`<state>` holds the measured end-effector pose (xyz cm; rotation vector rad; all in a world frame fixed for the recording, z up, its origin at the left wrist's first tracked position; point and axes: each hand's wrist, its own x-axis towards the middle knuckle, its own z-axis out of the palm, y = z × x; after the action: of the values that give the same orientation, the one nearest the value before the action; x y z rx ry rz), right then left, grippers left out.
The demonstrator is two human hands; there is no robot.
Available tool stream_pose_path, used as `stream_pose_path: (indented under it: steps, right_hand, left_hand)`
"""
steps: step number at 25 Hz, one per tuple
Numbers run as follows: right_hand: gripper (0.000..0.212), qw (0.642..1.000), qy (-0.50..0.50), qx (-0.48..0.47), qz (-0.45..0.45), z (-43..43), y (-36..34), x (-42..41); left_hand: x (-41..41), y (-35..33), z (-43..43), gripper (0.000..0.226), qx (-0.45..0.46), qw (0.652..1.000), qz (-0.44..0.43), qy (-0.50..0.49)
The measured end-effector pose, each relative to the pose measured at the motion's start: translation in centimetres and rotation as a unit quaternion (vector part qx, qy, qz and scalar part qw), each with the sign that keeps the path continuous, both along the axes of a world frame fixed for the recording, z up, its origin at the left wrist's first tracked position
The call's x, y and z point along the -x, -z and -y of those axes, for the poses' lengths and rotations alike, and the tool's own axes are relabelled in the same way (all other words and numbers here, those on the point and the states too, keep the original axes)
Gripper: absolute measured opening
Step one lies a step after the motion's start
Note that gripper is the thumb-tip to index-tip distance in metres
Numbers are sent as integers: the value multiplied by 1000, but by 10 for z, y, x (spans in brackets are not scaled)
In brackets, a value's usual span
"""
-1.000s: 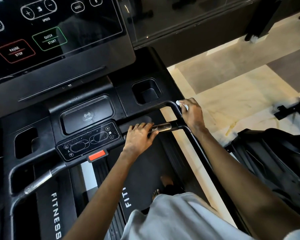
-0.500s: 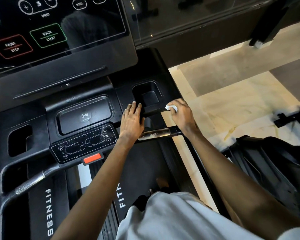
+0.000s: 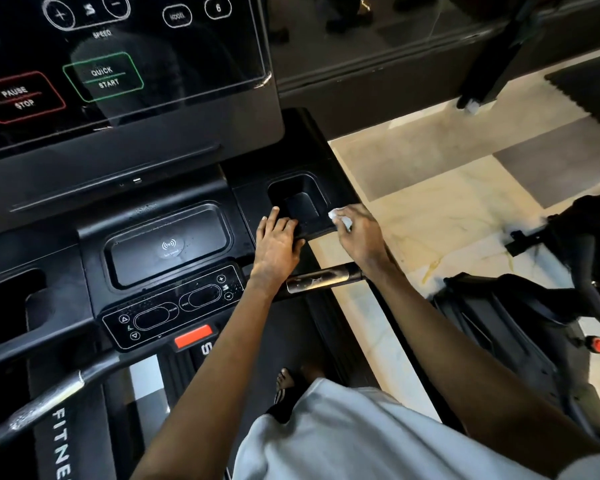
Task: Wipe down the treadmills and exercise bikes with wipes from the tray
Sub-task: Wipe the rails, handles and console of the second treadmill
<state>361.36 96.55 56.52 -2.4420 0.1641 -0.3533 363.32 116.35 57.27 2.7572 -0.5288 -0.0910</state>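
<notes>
I stand on a black treadmill (image 3: 160, 188) and look down at its console. My right hand (image 3: 359, 233) grips a crumpled white wipe (image 3: 340, 218) and presses it on the console's right front corner, beside the right cup holder (image 3: 297, 199). My left hand (image 3: 276, 242) lies flat with straight fingers on the console just left of that cup holder. The worn metal handlebar grip (image 3: 317, 280) runs below both hands.
The dark touch screen (image 3: 118, 57) fills the upper left, with a control panel (image 3: 174, 306) and red safety key (image 3: 193, 336) below. A left cup holder (image 3: 14, 303) sits at the left edge. Another black machine (image 3: 534, 323) stands to the right on the marble floor (image 3: 437, 209).
My left hand left the handlebar grip and moved up onto the console. My right hand slid the wipe from the handlebar's bend up and left to the console corner.
</notes>
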Motion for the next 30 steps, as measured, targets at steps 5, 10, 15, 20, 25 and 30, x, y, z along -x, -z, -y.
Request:
stream_pose_path:
  steps: [5, 10, 15, 20, 25, 30]
  right_hand:
    - [14, 998, 56, 8, 22, 20, 8, 15]
    - [27, 1000, 19, 14, 2, -1, 5, -6]
    - [49, 992, -66, 79, -73, 1, 7, 2]
    - [58, 976, -119, 118, -139, 2, 4, -27]
    - [35, 992, -102, 45, -51, 21, 0, -51]
    - [24, 992, -127, -3, -6, 8, 5, -20]
  left_hand:
    - [-1, 2, -1, 50, -1, 1000, 3, 2]
    - [-1, 3, -1, 50, -3, 1000, 6, 0]
    - [-1, 4, 0, 60, 34, 999, 3, -23]
    - [2, 2, -1, 102, 41, 991, -15, -130]
    - [4, 0, -4, 103, -1, 986, -25, -168]
    - [3, 1, -5, 100, -4, 984, -25, -174]
